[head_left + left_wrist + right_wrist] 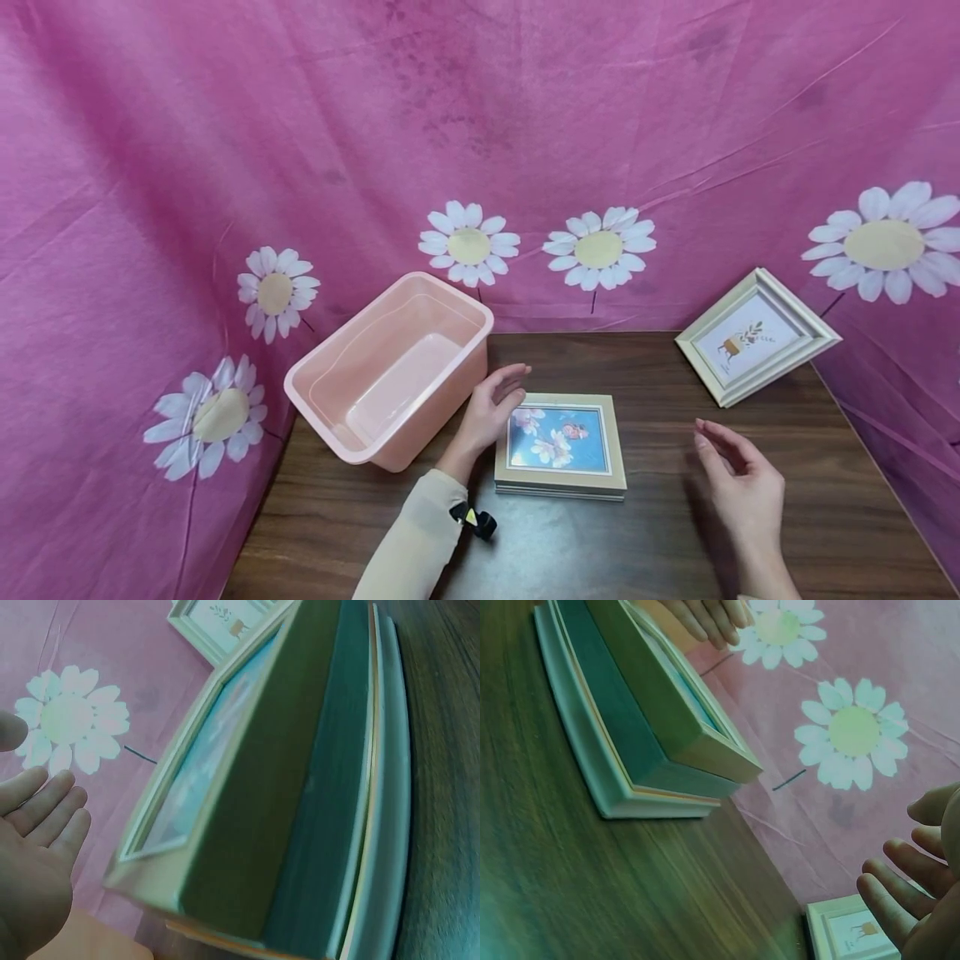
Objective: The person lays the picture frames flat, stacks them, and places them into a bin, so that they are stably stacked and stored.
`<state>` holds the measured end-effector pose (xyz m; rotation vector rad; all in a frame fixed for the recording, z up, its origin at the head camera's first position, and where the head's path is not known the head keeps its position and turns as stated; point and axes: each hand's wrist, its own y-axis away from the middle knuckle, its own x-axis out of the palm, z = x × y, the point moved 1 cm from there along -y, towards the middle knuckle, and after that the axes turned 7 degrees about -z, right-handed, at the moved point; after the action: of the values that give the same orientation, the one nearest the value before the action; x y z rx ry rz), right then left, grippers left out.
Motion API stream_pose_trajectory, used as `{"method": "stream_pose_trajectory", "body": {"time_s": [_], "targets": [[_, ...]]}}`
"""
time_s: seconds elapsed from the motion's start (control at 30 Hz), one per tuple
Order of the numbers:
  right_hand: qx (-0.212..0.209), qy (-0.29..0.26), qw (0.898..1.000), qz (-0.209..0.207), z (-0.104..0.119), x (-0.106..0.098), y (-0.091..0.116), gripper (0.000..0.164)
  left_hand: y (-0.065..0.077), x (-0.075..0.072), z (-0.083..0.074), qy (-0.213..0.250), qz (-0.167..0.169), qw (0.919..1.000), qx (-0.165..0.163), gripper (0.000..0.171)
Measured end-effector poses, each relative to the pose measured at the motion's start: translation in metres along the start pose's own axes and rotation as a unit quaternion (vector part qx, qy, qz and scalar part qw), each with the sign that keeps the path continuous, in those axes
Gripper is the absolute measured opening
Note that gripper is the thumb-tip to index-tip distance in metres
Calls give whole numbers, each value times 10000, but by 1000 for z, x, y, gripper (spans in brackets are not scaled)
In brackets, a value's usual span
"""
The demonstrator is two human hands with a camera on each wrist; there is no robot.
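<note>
A short stack of picture frames (349,787) lies flat on the table in front of me. The top frame (558,481) has a cream border around white blossoms on blue. Beside its left edge my left hand (483,421) hovers with fingers loosely extended and nothing in its grasp. My right hand (746,496) hangs over the table to the right, apart from the stack, its fingers relaxed and bent a little. Both wrist views show bare palms, with the stack's layered sides facing the cameras.
Left of the stack stands a pink plastic bin (431,421), its visible floor bare. A cream picture frame (780,373) with a small plant print leans upright at the back right. Behind the wooden table (585,550) hangs a pink cloth (525,125) printed with daisies.
</note>
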<state>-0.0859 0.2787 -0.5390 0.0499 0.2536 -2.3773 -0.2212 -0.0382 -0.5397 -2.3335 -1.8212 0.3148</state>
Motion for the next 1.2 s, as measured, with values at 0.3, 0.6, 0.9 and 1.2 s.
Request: {"method": "stream_pose_trajectory", "body": {"time_s": [0.3,0.6,0.9,1.2], "targets": [[-67,207,9997,-149,3,-7,-15,28,-6,15,-9,24,129,9999,-29,42],[25,-65,9992,-391,7,-13,-29,26,-11,29,-14,74,234,9991,-340,44],[-140,112,9984,-533,5,-17,-44,27,-16,38,-18,-72,354,9992,-152,43],[-133,350,9974,-619,4,-21,-59,27,-23,51,-22,-132,477,9985,-219,42]]}}
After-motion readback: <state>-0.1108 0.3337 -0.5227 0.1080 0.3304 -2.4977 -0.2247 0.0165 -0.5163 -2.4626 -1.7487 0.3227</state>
